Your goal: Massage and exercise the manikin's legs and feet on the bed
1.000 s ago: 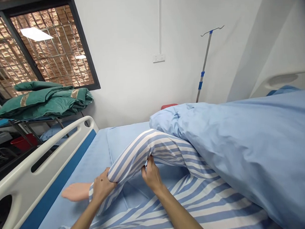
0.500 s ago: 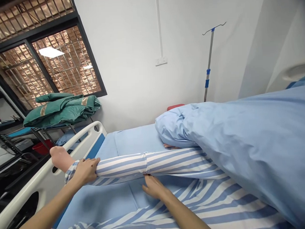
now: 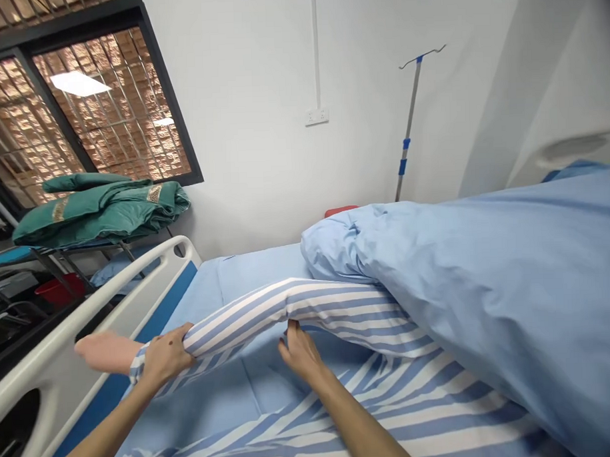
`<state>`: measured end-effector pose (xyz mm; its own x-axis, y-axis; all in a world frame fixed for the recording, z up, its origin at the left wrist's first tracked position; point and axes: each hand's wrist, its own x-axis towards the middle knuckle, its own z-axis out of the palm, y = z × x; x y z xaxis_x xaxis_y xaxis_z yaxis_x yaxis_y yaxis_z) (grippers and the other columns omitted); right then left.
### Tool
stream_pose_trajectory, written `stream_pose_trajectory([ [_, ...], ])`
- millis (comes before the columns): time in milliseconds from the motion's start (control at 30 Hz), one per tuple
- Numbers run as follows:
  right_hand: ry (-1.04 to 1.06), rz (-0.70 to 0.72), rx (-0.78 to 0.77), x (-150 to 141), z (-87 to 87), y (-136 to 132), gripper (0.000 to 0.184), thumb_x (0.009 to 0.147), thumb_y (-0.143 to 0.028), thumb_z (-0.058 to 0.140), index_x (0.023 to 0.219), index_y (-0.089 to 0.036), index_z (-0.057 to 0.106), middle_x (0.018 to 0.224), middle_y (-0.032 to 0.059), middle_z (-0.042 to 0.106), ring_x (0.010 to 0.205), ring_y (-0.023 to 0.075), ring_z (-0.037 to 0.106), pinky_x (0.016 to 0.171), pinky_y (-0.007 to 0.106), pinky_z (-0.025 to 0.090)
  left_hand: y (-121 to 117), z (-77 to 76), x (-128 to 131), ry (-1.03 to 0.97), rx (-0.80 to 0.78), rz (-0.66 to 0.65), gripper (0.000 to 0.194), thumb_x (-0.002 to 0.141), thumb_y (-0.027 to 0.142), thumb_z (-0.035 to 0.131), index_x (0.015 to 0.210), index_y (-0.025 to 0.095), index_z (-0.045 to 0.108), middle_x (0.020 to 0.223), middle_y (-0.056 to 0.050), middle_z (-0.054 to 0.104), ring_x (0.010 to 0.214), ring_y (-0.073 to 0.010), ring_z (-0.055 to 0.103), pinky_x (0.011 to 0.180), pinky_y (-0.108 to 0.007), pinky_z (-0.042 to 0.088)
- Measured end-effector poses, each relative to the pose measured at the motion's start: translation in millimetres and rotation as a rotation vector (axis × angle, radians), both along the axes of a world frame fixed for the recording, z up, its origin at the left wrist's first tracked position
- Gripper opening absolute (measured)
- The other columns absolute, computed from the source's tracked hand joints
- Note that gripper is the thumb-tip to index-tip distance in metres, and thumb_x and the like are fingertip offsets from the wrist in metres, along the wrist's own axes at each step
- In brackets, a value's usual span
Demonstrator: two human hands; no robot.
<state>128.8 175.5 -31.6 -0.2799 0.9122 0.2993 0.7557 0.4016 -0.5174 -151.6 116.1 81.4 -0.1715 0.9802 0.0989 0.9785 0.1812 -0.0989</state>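
A leg in blue-and-white striped trousers [image 3: 243,317] is bent at the knee, raised off the blue bed sheet [image 3: 225,374]. Its bare foot [image 3: 109,352] points toward the footboard. Around the lower shin, just above the ankle, my left hand [image 3: 168,356] is closed over the cloth. My right hand [image 3: 302,352] is beneath the knee, holding it up from below; its fingertips are partly hidden behind the leg. A second striped trouser leg [image 3: 302,438] lies on the bed nearer to me.
A bunched blue quilt [image 3: 466,269] covers the thighs at the right. The white footboard [image 3: 131,274] stands at the left. Behind the bed are an IV pole [image 3: 409,125] and a wall socket [image 3: 316,117]. Folded green bedding [image 3: 101,212] sits on a rack under the window.
The knee has risen and bent more, with my right hand lifting under it. The foot and my left hand have shifted lower and left in view. The camera view has shifted slightly.
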Motion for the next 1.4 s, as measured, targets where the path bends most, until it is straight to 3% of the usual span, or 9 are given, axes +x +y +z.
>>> stream_pose_trajectory([
  [167, 0.030, -0.035, 0.052, 0, -0.4, 4, 0.049, 0.078, -0.020, 0.040, 0.123, -0.003, 0.030, 0.109, 0.0201, 0.053, 0.087, 0.0235, 0.058, 0.074, 0.032, 0.044, 5, -41.9, 23, -0.179, -0.008, 0.104, 0.048, 0.059, 0.029, 0.053, 0.106, 0.032, 0.050, 0.082, 0.000, 0.065, 0.078, -0.0251, 0.059, 0.059, -0.028, 0.034],
  [300, 0.057, -0.030, 0.057, -1, 0.0, 5, 0.049, 0.074, -0.020, 0.043, 0.121, -0.007, 0.031, 0.109, 0.0183, 0.053, 0.090, 0.0252, 0.057, 0.076, 0.034, 0.044, 18, -70.6, 65, -0.342, 0.010, 0.153, 0.051, 0.059, 0.034, 0.056, 0.109, 0.035, 0.047, 0.079, 0.002, 0.064, 0.076, -0.0228, 0.059, 0.056, -0.025, 0.034],
  [433, 0.127, -0.090, 0.045, 1, 4.8, 4, 0.051, 0.072, -0.019, 0.043, 0.119, -0.008, 0.028, 0.105, 0.0168, 0.055, 0.086, 0.0260, 0.058, 0.071, 0.034, 0.044, 32, -84.1, 109, -0.449, 0.054, 0.151, 0.050, 0.059, 0.037, 0.058, 0.108, 0.034, 0.047, 0.079, 0.002, 0.064, 0.076, -0.0215, 0.059, 0.056, -0.025, 0.035],
  [533, 0.157, -0.105, 0.053, 3, 6.4, 3, 0.048, 0.072, -0.020, 0.043, 0.117, -0.009, 0.029, 0.100, 0.0160, 0.057, 0.084, 0.0267, 0.058, 0.068, 0.034, 0.044, 35, -87.0, 121, -0.480, 0.061, 0.149, 0.044, 0.060, 0.038, 0.057, 0.103, 0.034, 0.049, 0.076, 0.003, 0.062, 0.073, -0.0211, 0.058, 0.055, -0.025, 0.034],
  [700, 0.132, -0.107, 0.076, 3, 2.7, 4, 0.048, 0.072, -0.019, 0.042, 0.117, -0.009, 0.028, 0.097, 0.0146, 0.057, 0.079, 0.0256, 0.058, 0.066, 0.034, 0.043, 32, -84.1, 103, -0.501, 0.049, 0.068, 0.044, 0.058, 0.035, 0.059, 0.101, 0.033, 0.049, 0.075, 0.004, 0.062, 0.073, -0.0191, 0.057, 0.055, -0.023, 0.033],
  [833, 0.136, -0.087, 0.099, 0, -0.2, 4, 0.044, 0.074, -0.019, 0.042, 0.116, -0.011, 0.031, 0.095, 0.0118, 0.056, 0.079, 0.0229, 0.058, 0.066, 0.032, 0.043, 31, -70.8, 78, -0.446, 0.042, 0.045, 0.044, 0.058, 0.035, 0.057, 0.102, 0.034, 0.049, 0.079, 0.004, 0.062, 0.073, -0.0194, 0.056, 0.054, -0.024, 0.030],
  [1067, 0.143, 0.075, 0.063, -4, -7.1, 2, 0.052, 0.073, -0.019, 0.044, 0.123, -0.014, 0.031, 0.115, 0.0137, 0.049, 0.093, 0.0216, 0.054, 0.076, 0.032, 0.044, 29, -48.1, 32, -0.312, -0.028, 0.019, 0.046, 0.057, 0.032, 0.056, 0.102, 0.032, 0.050, 0.079, 0.002, 0.062, 0.073, -0.0202, 0.056, 0.052, -0.023, 0.028],
  [1267, 0.016, 0.107, -0.024, -2, -6.2, 1, 0.070, 0.075, -0.026, 0.045, 0.136, -0.009, 0.015, 0.129, 0.0199, 0.039, 0.105, 0.0259, 0.049, 0.083, 0.036, 0.042, 21, -47.5, 0, -0.245, -0.064, -0.030, 0.043, 0.056, 0.031, 0.054, 0.099, 0.029, 0.049, 0.081, 0.001, 0.062, 0.073, -0.0201, 0.056, 0.054, -0.023, 0.030],
  [1400, -0.154, 0.111, -0.036, -4, -6.6, -2, 0.058, 0.078, -0.028, 0.043, 0.130, -0.007, 0.029, 0.120, 0.0209, 0.046, 0.104, 0.0277, 0.049, 0.084, 0.038, 0.041, 14, -47.8, -26, -0.167, -0.107, -0.052, 0.040, 0.057, 0.028, 0.052, 0.096, 0.028, 0.049, 0.087, -0.001, 0.063, 0.075, -0.0218, 0.058, 0.054, -0.024, 0.031],
])
